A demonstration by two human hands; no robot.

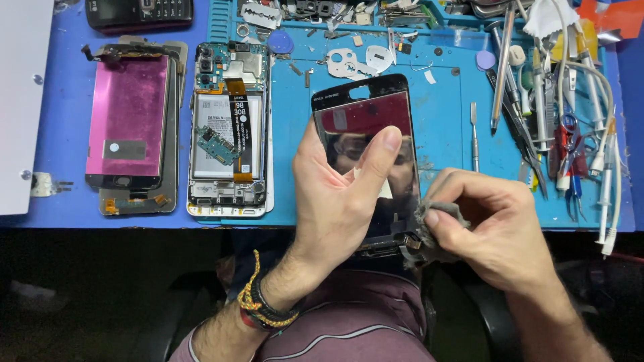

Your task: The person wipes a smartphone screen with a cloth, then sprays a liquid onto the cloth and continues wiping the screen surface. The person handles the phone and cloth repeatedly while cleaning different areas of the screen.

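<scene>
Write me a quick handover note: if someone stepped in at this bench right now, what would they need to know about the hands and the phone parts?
Left hand: holds the black screen panel upright over the blue mat, thumb across its glass.
Right hand: pinches a small grey cloth against the panel's lower right edge.
Nearby: opened phone with battery and boards exposed; left of it a pink-backed display; tools along the right.
Done: phone opened, panel out.
Left: panel not yet fitted to the phone.

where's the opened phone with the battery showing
In the head view the opened phone lies flat on the blue mat, left of centre, between the pink-backed screen panel and the left hand.
</scene>
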